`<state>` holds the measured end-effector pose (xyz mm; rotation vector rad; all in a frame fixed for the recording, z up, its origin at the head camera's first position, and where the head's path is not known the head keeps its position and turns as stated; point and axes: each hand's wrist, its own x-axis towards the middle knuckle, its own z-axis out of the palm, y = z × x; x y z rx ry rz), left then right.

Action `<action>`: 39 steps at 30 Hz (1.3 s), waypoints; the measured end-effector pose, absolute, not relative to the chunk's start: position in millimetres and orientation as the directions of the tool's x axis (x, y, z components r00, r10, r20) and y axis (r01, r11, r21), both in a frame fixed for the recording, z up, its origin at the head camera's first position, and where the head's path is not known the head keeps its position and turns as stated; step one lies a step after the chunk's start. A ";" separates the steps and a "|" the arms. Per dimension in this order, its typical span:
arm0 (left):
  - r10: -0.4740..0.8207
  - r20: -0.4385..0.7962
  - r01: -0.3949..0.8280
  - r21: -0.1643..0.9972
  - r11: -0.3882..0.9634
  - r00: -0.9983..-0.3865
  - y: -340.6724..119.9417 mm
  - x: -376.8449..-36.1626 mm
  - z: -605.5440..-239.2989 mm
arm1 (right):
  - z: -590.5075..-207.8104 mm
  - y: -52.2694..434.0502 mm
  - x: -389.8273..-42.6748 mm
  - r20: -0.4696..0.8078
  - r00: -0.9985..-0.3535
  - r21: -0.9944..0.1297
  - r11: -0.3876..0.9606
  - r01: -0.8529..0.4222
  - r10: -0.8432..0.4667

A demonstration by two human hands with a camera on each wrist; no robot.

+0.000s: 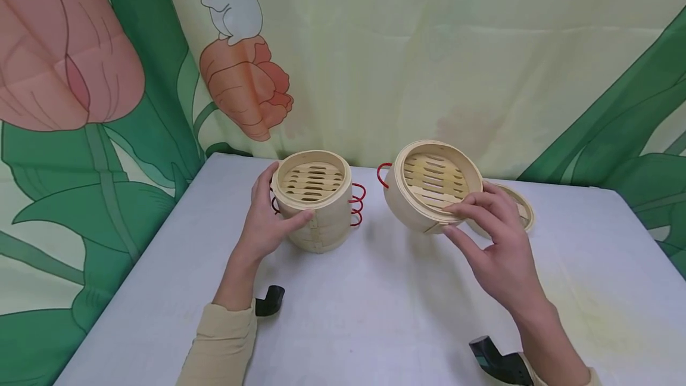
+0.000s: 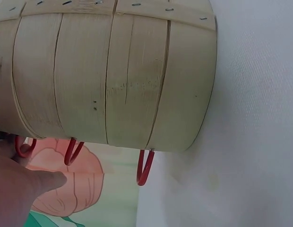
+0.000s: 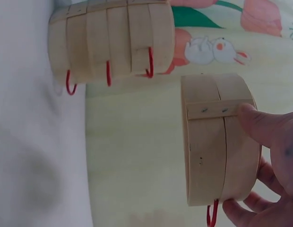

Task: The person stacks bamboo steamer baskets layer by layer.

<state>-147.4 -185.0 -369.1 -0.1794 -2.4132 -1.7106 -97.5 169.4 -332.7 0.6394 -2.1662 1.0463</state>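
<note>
A stack of small round bamboo steamers with red loop handles stands upright on the table, its slatted top tier uncovered. My left hand holds the stack from the left, thumb across the front and fingers along the far side. To the right, my right hand pinches the rim of a single bamboo steamer tier between thumb and fingers. That tier is off the table and tilted, its slatted inside facing me. In the right wrist view the lifted tier is apart from the stack.
A round bamboo piece lies behind my right hand, partly hidden. Black wrist devices are strapped at both sleeves. A printed curtain hangs along the back of the white table.
</note>
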 end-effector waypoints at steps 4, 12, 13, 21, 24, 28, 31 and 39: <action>-0.003 0.213 0.200 0.922 0.330 -0.977 -184.5 -148.0 -369.6 | -325.1 156.3 -104.3 0.727 -0.668 -0.499 0.545 -0.674 -0.160; 0.005 0.212 0.202 0.924 0.326 -0.977 -185.8 -148.5 -370.0 | -312.7 130.3 -116.4 0.754 -0.633 -0.486 0.499 -0.718 -0.176; 0.006 0.215 0.206 0.924 0.323 -0.977 -185.8 -148.6 -370.1 | -311.1 127.1 -117.5 0.751 -0.636 -0.491 0.495 -0.717 -0.176; 0.009 0.233 0.224 0.921 0.320 -0.972 -185.5 -148.6 -370.6 | -300.2 96.8 -129.8 0.766 -0.611 -0.488 0.437 -0.756 -0.201; 0.009 0.238 0.229 0.921 0.316 -0.971 -184.9 -148.7 -371.0 | -295.6 85.5 -133.6 0.767 -0.607 -0.485 0.430 -0.762 -0.210; 0.012 0.240 0.232 0.921 0.313 -0.971 -185.5 -149.2 -371.8 | -290.8 71.4 -138.3 0.763 -0.607 -0.481 0.432 -0.763 -0.222; 0.017 0.245 0.238 0.921 0.310 -0.969 -185.4 -149.2 -371.7 | -288.9 61.7 -141.9 0.760 -0.606 -0.479 0.429 -0.766 -0.234; 0.025 0.255 0.249 0.913 0.322 -0.967 -186.1 -148.3 -370.2 | -287.6 36.3 -145.9 0.738 -0.618 -0.472 0.448 -0.760 -0.270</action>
